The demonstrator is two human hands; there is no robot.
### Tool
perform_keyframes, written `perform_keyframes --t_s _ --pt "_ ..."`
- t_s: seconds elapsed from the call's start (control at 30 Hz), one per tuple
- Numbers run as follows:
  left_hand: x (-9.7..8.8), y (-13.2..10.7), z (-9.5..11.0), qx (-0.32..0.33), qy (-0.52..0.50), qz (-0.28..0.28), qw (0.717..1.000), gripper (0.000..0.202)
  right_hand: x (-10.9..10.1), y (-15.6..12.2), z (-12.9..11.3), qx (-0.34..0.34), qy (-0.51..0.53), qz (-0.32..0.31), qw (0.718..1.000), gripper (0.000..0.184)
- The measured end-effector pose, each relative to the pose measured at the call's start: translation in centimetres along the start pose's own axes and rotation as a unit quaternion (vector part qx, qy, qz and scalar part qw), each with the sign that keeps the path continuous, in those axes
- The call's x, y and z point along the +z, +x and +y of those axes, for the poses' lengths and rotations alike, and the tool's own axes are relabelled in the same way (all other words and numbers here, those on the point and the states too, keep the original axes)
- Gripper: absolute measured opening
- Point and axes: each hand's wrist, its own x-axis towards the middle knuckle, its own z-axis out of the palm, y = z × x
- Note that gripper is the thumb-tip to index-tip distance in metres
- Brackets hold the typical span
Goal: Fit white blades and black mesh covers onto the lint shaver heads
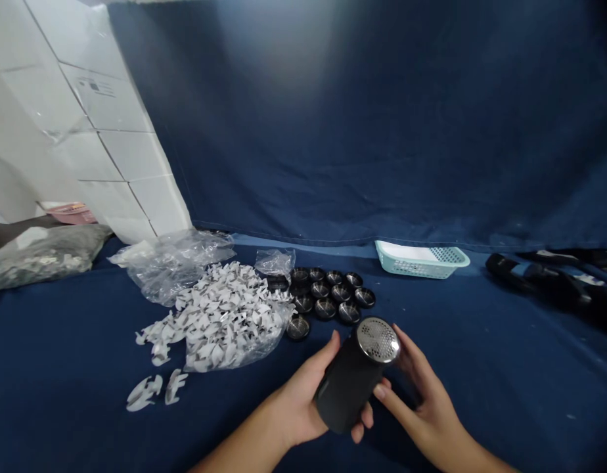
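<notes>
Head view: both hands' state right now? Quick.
Left hand: closed around the black cylindrical device.
Right hand: fingers loosely curved at the device's side; whether it grips or only touches cannot be told.

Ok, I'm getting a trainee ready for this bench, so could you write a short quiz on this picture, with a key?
1. Multiple choice: in the picture, where is the pile of white pieces relative to the round black parts?
A) To their left
B) To their right
C) Underneath them

2. True or false: the silver end of the black device is smooth, without any holes.

3. Short answer: which hand has its palm against the body of the device?

Key: 1. A. 2. False; it is dotted with holes. 3. The left hand.
</notes>
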Motion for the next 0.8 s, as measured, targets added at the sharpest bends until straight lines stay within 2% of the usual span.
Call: perform_keyframes --t_s 0.13,0.2,0.3,0.5,0.8 --pt "0.2 0.3 -0.3 0.069 -0.008 0.044 0.997 0.078 -0.2 0.9 -0.3 -0.009 -0.033 0.032 0.999 0.044" --pt "0.2 0.4 -0.5 0.091 -0.011 0.069 0.993 0.074 -0.3 1.3 -0.4 -0.014 -0.042 0.012 0.999 0.031" --pt "0.3 0.6 -0.6 0.118 0.002 0.105 0.987 0.071 -0.4 1.7 -0.5 -0.009 -0.019 -0.023 1.0 0.022" --pt "0.3 0.8 -0.4 0.128 0.008 0.119 0.985 0.068 -0.5 1.8 -0.6 0.022 0.036 -0.058 0.997 0.02" --pt "0.3 0.9 -0.3 0.134 0.031 0.13 0.982 0.068 -0.4 1.8 -0.8 0.056 0.038 -0.081 0.994 0.028"
